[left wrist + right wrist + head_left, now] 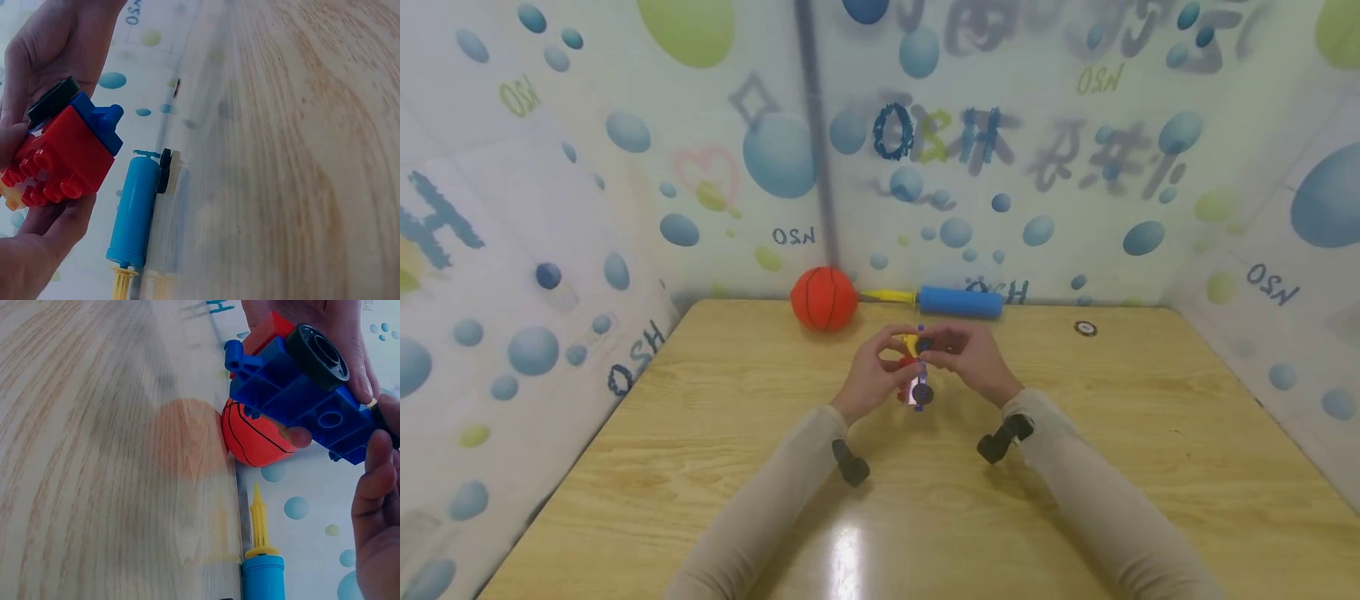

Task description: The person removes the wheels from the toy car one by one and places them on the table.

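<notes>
Both hands meet above the middle of the bench (700, 467), a pale wooden top with long visible grain and a glossy sheen near the front edge. Between them is a toy car (917, 367) built of chunky plastic bricks: a red block with round studs, a blue chassis plate with a small hitch, a bit of yellow, and black ribbed wheels. The left hand (874, 369) curls its fingers around the red end, and the right hand (967, 357) pinches the blue end near a wheel, so the toy is held clear of the bench. At the far edge, against the bubble-printed wall, sits a smooth orange ball (823, 297) with black seams. Just beside it lies a pump (943, 300), a blue ribbed cylinder with a yellow handle. A small dark ring (1085, 328) lies well apart to the right.
</notes>
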The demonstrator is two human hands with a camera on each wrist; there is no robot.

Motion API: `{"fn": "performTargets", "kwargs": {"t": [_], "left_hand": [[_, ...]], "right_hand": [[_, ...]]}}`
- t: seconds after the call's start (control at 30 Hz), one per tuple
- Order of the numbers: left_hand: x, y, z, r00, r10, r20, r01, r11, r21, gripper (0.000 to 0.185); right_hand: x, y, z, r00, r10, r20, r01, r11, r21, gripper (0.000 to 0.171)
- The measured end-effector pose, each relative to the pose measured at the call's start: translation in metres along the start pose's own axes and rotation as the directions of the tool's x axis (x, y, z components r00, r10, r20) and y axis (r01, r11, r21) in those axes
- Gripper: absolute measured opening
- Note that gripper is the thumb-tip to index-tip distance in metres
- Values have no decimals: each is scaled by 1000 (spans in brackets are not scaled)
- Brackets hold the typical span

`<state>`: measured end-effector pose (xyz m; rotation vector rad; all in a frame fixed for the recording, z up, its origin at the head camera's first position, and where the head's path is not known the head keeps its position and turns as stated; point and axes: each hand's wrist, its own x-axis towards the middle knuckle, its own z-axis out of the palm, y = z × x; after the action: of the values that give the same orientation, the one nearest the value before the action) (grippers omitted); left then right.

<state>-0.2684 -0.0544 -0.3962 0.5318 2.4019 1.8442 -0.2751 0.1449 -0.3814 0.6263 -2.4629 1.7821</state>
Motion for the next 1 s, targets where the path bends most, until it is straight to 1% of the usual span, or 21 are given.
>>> {"fn": "performTargets", "kwargs": {"t": [0.13,0.23,0.4,0.53,0.63,0.7,0.77,0.83,0.87,0.93,1.0], "left_hand": [[1,-2,2,999,-30,-23,30,999,28,48],[1,-3,3,999,-39,-30,40,999,35,48],[2,-3,4,999,-30,-29,32,999,41,49],[3,-3,6,998,-51,-30,52,998,27,49],[3,-5,7,997,-67,-42,67,998,12,49],[4,-10,6,995,-71,-73,72,997,0,49],[3,-14,4,992,-74,-107,73,997,-15,50],[2,-17,1,988,-59,-140,56,998,-25,50],[3,-18,1,989,-38,-140,35,999,-21,49],[4,-16,0,993,8,-118,-9,1000,-10,50],[7,-14,1,995,53,-84,-51,999,18,49]], "right_hand": [[1,0,0,1000,15,-4,-15,1000,-2,27],[1,0,0,999,32,-7,-32,999,-3,22],[2,0,-1,999,54,10,-54,998,22,17],[2,1,-1,998,57,24,-58,998,38,17],[1,2,-2,999,18,29,-19,1000,20,13],[0,0,-2,999,-24,42,23,1000,7,11],[1,-2,-3,996,-73,59,74,997,-4,16],[2,-5,-3,992,-106,63,107,994,-4,22],[3,-6,-4,992,-107,65,107,994,7,19],[5,-7,-4,994,-92,59,91,995,29,12],[5,-5,-6,998,-55,44,52,997,56,12]]}}
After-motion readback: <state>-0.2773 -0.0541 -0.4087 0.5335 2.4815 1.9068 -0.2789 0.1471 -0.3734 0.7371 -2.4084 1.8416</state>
